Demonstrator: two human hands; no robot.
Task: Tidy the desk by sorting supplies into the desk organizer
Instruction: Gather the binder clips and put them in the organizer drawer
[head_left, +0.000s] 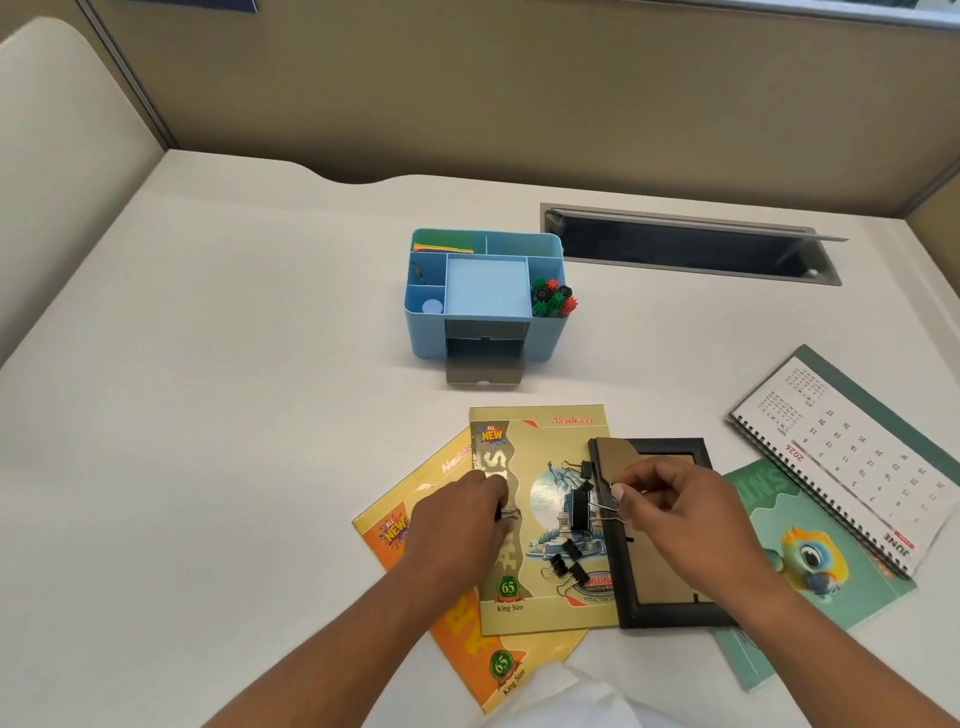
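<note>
A blue desk organizer (426, 332) stands mid-desk, its smoky front drawer (483, 371) pulled open. It holds coloured paper, markers (553, 299) and a small white disc. Several black binder clips (569, 564) lie scattered on a yellow notebook (545, 441) near me. My left hand (457, 519) rests on that notebook, fingers closed on a binder clip whose wire loop (511, 514) sticks out. My right hand (680, 512) pinches the wire handle of a large black binder clip (579, 509) beside a black photo frame (670, 616).
A second yellow-orange notebook (467, 639) lies under the first. A teal notebook (826, 566) and a spiral desk calendar (841, 457) sit at the right. A cable slot (685, 244) is cut into the desk behind the organizer. Partition walls close the back.
</note>
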